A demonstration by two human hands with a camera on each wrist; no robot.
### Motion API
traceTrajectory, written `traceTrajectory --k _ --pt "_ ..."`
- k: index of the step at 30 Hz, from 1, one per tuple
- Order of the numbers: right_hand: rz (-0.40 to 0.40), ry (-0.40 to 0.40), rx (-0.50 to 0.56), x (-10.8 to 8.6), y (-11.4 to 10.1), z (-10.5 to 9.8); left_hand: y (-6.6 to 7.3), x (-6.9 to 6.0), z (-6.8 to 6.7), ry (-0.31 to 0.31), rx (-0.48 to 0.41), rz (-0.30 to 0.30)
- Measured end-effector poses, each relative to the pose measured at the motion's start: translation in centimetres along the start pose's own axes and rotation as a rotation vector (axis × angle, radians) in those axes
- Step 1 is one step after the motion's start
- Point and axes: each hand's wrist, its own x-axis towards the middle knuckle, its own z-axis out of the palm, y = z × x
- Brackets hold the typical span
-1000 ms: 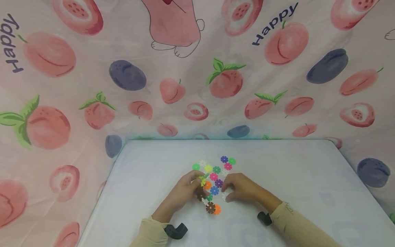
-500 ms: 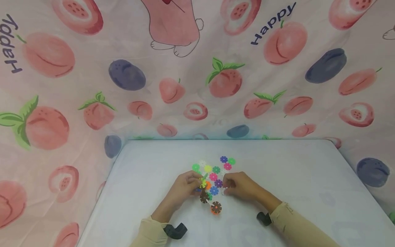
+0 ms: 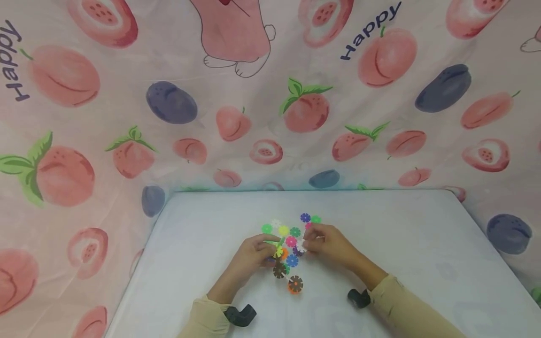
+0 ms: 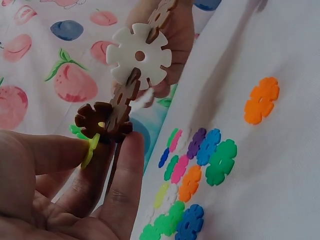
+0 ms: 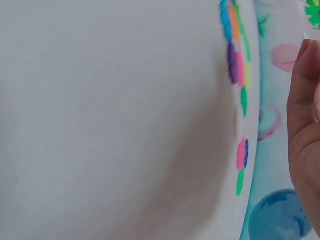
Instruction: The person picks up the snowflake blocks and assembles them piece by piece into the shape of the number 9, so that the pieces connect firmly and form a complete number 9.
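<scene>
My left hand (image 3: 249, 260) pinches a yellow notched disc (image 4: 90, 150) between thumb and fingers. Joined to it is a chain with brown discs (image 4: 120, 107) and a white disc (image 4: 125, 57); in the head view its lower brown disc (image 3: 296, 284) hangs nearest me. Just right of the loose discs, my right hand (image 3: 331, 246) pinches a white disc (image 3: 301, 244) at its fingertips, apart from the chain. In the right wrist view that hand (image 5: 305, 135) shows only at the right edge, its disc not clearly visible.
Loose discs lie grouped beyond and between the hands, among them a pink one (image 3: 290, 241), a blue one (image 3: 292, 260) and an orange one (image 4: 261, 100). The white table (image 3: 401, 225) meets a fruit-print cloth (image 3: 253, 108) at its back edge.
My right hand has risen from the table surface and shifted up in the head view, with the white disc in its fingers. The chain in my left hand has swung slightly right.
</scene>
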Motion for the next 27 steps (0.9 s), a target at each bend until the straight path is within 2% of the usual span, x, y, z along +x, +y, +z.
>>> traceTrajectory --k 4,13,20,27 --pt "0.034 0.009 0.121 0.1 -1.0 -0.1 0.0 0.0 0.1 0.001 0.02 -0.003" --pt "0.049 -0.021 0.212 0.0 -2.5 0.2 -0.3 0.2 0.0 -0.023 0.134 -0.009" --pt "0.049 -0.04 0.215 0.0 -2.8 0.3 -0.2 0.2 0.0 -0.036 0.214 0.036" --pt "0.033 -0.051 0.206 0.0 -2.8 0.3 0.0 0.1 0.1 -0.034 0.256 0.071"
